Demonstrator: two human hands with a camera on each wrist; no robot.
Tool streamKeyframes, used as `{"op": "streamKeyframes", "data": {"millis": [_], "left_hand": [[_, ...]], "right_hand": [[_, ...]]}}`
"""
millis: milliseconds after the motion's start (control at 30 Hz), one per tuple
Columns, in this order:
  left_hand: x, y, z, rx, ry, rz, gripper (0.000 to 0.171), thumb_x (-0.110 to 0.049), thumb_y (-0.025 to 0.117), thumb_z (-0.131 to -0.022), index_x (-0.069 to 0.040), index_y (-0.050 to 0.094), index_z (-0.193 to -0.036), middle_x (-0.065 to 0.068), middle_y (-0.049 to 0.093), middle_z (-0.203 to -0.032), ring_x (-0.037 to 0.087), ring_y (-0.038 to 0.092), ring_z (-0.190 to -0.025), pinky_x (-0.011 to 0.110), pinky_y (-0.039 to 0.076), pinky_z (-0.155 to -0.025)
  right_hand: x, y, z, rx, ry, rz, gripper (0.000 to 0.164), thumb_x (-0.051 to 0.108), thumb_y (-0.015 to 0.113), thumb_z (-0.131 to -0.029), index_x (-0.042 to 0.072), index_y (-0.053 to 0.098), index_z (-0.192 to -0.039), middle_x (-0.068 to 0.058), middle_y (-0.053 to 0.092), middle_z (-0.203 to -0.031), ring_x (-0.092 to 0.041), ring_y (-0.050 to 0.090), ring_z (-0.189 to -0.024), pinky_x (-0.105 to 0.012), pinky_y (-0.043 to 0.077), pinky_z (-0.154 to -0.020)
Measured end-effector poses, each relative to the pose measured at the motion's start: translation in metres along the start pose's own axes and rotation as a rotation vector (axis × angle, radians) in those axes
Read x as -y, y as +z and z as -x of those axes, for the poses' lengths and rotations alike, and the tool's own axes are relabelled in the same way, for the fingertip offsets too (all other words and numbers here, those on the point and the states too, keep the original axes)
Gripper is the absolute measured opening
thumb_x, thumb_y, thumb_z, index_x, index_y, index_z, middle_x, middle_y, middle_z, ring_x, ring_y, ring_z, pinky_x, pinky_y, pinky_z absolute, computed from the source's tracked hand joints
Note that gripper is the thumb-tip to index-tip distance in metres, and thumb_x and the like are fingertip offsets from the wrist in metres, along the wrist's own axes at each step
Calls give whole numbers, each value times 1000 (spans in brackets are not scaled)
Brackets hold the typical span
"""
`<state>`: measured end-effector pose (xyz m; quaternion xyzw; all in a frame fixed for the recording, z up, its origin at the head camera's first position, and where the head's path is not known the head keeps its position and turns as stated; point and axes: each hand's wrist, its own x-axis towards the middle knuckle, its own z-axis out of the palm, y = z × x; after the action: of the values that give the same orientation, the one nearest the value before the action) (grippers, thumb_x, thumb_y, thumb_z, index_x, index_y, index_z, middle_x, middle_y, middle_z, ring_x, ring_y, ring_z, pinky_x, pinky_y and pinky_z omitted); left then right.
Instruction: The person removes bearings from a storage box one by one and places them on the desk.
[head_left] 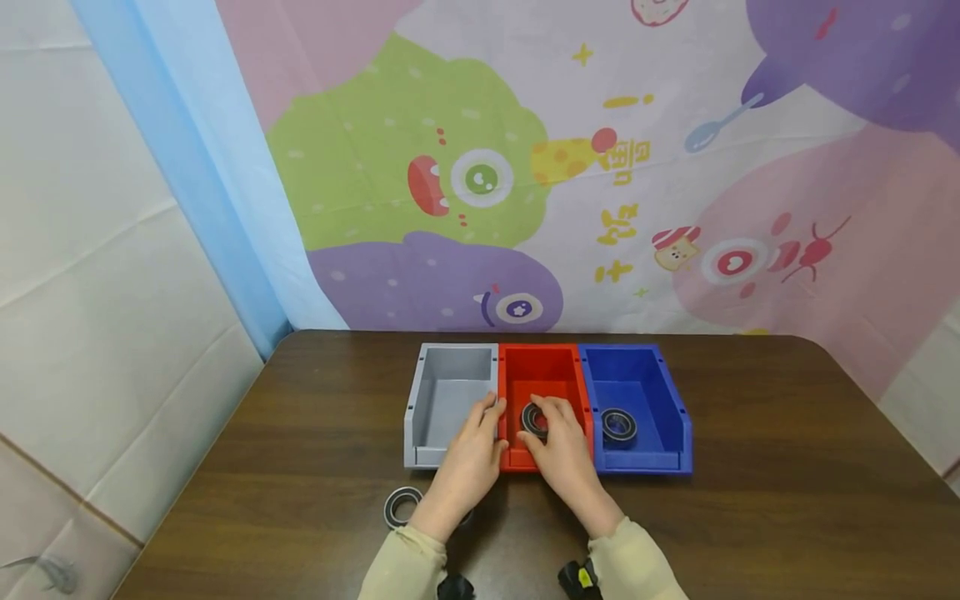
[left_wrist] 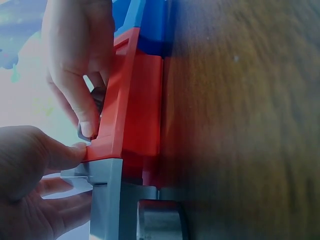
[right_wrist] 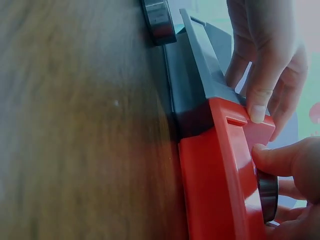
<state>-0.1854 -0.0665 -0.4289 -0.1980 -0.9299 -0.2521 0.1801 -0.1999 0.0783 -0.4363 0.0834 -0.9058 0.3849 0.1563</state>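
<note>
Three joined bins stand side by side: grey point(head_left: 414, 417), red point(head_left: 551, 367) and blue point(head_left: 678, 433). My left hand point(head_left: 467, 458) pinches the wall between the grey and red bins, thumb on the red side and fingers on the grey side. Inside the red bin, my right hand point(head_left: 561, 454) grips a ball bearing point(right_wrist: 268, 195) between thumb and fingers, near the bin's front. Another bearing point(head_left: 618, 442) lies in the blue bin. On the table, a bearing point(head_left: 390, 508) sits left of my left wrist, and part of one more point(head_left: 467, 517) shows behind that wrist.
The bins rest on a dark brown wooden table point(head_left: 765, 467). Behind it hangs a cartoon-printed curtain point(head_left: 480, 275), close to the table's back edge. Low front lips point(head_left: 637, 461) close off the bins on my side.
</note>
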Motion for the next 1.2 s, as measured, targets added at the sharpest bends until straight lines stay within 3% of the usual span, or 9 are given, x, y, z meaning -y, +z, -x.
{"op": "streamKeyframes", "data": {"millis": [300, 600, 800, 1200], "left_hand": [[-1, -1, 0, -22, 19, 11, 51, -4, 65, -80, 1, 48, -127, 16, 45, -131, 30, 56, -108, 37, 47, -87], [0, -1, 1, -1, 6, 22, 51, -7, 64, -82, 0, 46, -129, 15, 43, -133, 29, 57, -105, 37, 49, -84], [2, 1, 1, -12, 19, 19, 51, -7, 65, -81, 0, 47, -128, 15, 44, -132, 29, 58, -103, 38, 50, -81], [3, 1, 1, 3, 12, 17, 51, -7, 65, -82, -1, 46, -128, 13, 43, -133, 28, 60, -98, 36, 51, -80]], "right_hand": [[4, -4, 3, 4, -42, 29, 53, 11, 76, -71, 2, 55, -119, -14, 53, -111, -27, 56, -98, -40, 47, -87], [14, -13, 5, 43, -68, 53, 54, 7, 76, -70, 2, 55, -120, -14, 53, -112, -27, 55, -101, -40, 47, -88], [14, -14, 7, 64, -82, 76, 57, 7, 77, -67, 1, 55, -119, -14, 54, -108, -28, 57, -96, -40, 49, -82], [21, -18, 9, 172, -62, 83, 50, 5, 79, -63, 3, 59, -109, -10, 52, -104, -23, 57, -88, -36, 52, -77]]}}
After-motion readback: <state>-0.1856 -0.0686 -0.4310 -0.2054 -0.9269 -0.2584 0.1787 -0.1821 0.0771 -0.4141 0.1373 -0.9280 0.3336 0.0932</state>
